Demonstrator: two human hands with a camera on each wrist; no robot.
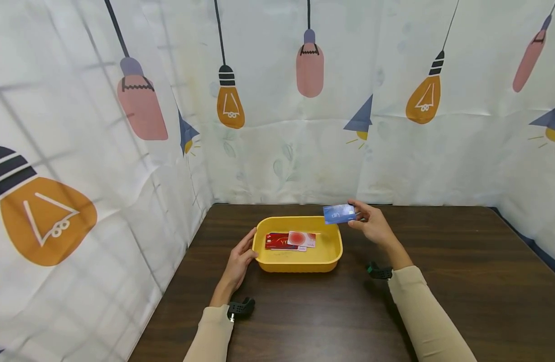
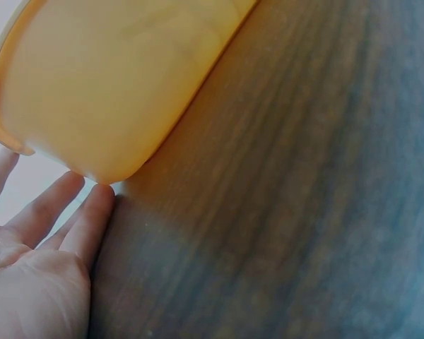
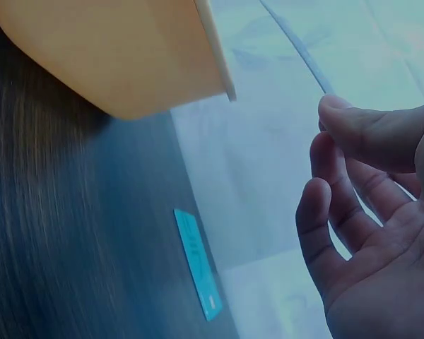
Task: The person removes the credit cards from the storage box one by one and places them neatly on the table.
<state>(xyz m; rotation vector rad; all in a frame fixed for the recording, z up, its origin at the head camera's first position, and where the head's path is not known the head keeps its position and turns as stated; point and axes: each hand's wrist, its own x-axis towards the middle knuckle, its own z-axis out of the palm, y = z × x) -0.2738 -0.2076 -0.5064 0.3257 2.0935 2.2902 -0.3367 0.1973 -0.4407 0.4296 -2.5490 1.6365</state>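
Note:
A yellow plastic basin stands on the table. Inside it lie a red card and a white card with a red disc, overlapping, with another card edge beneath. My left hand is at the basin's left end; in the left wrist view its fairly straight fingers touch the wall. Above the basin's right rim, my right hand pinches a blue card between thumb and fingers. That card shows nearly edge-on in the right wrist view, apart from the basin.
A teal card lies on the table near its far edge in the right wrist view; I cannot make it out in the head view. The dark wooden table meets a white printed curtain at the back and left.

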